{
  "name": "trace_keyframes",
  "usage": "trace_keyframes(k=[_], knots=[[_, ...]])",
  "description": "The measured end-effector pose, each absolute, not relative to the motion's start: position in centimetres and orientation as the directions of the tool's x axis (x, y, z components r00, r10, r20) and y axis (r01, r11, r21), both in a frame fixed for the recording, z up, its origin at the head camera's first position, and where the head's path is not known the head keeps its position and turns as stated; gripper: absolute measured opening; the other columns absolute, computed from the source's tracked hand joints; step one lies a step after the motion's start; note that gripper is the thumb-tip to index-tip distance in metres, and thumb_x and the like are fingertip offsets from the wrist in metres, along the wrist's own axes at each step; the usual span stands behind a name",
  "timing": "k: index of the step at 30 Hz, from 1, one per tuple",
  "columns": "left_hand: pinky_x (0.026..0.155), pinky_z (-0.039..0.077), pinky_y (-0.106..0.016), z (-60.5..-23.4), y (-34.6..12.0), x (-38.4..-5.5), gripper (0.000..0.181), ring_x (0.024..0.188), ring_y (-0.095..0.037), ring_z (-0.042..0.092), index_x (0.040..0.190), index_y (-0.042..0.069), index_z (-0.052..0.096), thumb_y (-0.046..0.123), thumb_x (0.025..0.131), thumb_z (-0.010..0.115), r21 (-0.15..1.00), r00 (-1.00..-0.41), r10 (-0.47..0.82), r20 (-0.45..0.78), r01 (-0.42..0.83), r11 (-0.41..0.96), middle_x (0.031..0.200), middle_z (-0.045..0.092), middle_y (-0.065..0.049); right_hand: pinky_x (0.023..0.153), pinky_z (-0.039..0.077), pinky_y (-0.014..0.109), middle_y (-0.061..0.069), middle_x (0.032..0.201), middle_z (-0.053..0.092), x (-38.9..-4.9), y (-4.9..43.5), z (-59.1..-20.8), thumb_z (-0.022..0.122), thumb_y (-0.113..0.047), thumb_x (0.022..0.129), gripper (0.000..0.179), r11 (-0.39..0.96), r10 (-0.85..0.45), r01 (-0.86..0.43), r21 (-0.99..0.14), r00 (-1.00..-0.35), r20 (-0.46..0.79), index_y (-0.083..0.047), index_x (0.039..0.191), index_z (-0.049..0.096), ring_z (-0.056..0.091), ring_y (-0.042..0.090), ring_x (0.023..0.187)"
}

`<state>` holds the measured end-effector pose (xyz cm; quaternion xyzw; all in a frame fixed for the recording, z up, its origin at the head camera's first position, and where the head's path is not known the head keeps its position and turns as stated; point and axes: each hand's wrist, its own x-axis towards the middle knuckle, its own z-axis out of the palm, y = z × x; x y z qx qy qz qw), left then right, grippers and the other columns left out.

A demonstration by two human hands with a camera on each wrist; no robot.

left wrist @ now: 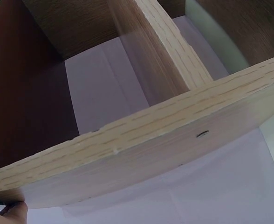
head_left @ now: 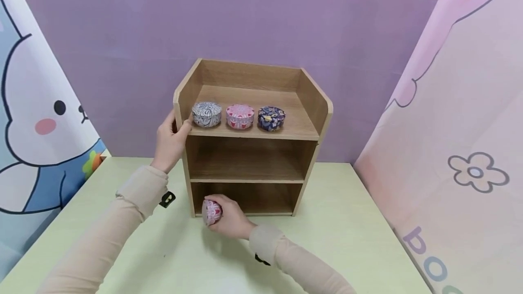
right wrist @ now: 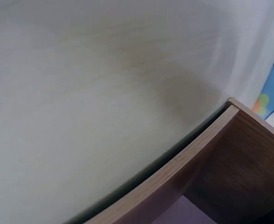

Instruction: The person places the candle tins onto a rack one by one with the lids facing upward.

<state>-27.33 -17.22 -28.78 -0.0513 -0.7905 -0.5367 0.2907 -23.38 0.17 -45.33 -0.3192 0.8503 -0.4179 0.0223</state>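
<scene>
A small wooden shelf unit (head_left: 255,159) with three levels stands on the table. My left hand (head_left: 170,143) grips the upper part of its left side panel, thumb at the front edge. In my right hand (head_left: 232,218) is a round pink patterned tin (head_left: 212,212), tilted on its side at the left front of the bottom compartment. Along the top shelf sit a grey-white patterned tin (head_left: 207,114), a pink patterned tin (head_left: 240,116) and a dark blue patterned tin (head_left: 271,118). Only fingertips of each hand show in the wrist views.
The pale table (head_left: 335,230) spreads around the unit. A purple backdrop (head_left: 261,17) hangs behind it. Printed panels flank both sides, a cartoon rabbit (head_left: 45,117) on the left and a flower (head_left: 476,172) on the right.
</scene>
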Motion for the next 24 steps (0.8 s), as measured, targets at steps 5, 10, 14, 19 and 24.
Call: trace_keyframes(k=[5, 10, 14, 19, 24], knots=[[0.071, 0.043, -0.022, -28.8, -17.2, -27.2, 0.039, 0.089, -0.015, 0.053, 0.127, 0.019, 0.049, 0.029, 0.091, 0.045, 0.821, -0.828, -0.234, 0.510, 0.387, 0.420, 0.111, 0.060, -0.011, 0.080, 0.045, 0.020, 0.002, 0.115, 0.057, -22.9, 0.7, -45.0, 0.079, -0.003, 0.060, 0.071, 0.396, -0.490, -0.413, -0.820, -0.850, 0.191, -0.017, 0.124, 0.051, 0.054, 0.012, 0.099], [0.073, 0.043, -0.024, -28.7, -17.1, -27.3, 0.040, 0.091, -0.017, 0.054, 0.129, 0.019, 0.048, 0.029, 0.091, 0.044, 0.824, -0.831, -0.236, 0.504, 0.381, 0.419, 0.113, 0.059, -0.011, 0.080, 0.045, 0.022, 0.001, 0.112, 0.057, -22.7, 1.1, -44.5, 0.081, -0.006, 0.060, 0.068, 0.335, -0.448, -0.314, -0.889, -0.882, 0.143, -0.020, 0.120, 0.052, 0.053, 0.012, 0.099], [0.073, 0.043, -0.025, -28.6, -17.1, -27.3, 0.040, 0.090, -0.017, 0.053, 0.129, 0.019, 0.049, 0.029, 0.090, 0.044, 0.824, -0.830, -0.239, 0.505, 0.381, 0.419, 0.112, 0.059, -0.010, 0.081, 0.045, 0.023, 0.000, 0.111, 0.056, -22.5, 1.3, -44.3, 0.080, -0.005, 0.059, 0.067, 0.276, -0.430, -0.266, -0.924, -0.894, 0.129, -0.019, 0.118, 0.052, 0.053, 0.012, 0.099], [0.072, 0.042, -0.023, -28.6, -17.1, -27.3, 0.039, 0.089, -0.016, 0.053, 0.128, 0.018, 0.049, 0.028, 0.090, 0.045, 0.823, -0.826, -0.244, 0.509, 0.384, 0.418, 0.111, 0.060, -0.011, 0.085, 0.043, 0.024, 0.000, 0.111, 0.056, -22.4, 1.5, -44.4, 0.081, -0.004, 0.059, 0.066, 0.220, -0.402, -0.228, -0.948, -0.907, 0.125, -0.019, 0.115, 0.051, 0.053, 0.012, 0.100], [0.075, 0.043, -0.024, -28.7, -17.1, -27.2, 0.040, 0.092, -0.016, 0.054, 0.128, 0.018, 0.049, 0.028, 0.090, 0.045, 0.829, -0.827, -0.250, 0.503, 0.379, 0.412, 0.114, 0.059, -0.010, 0.087, 0.043, 0.026, 0.000, 0.112, 0.055, -22.5, 1.8, -44.4, 0.081, -0.006, 0.059, 0.066, 0.209, -0.385, -0.215, -0.954, -0.915, 0.122, -0.019, 0.116, 0.050, 0.053, 0.013, 0.101]])
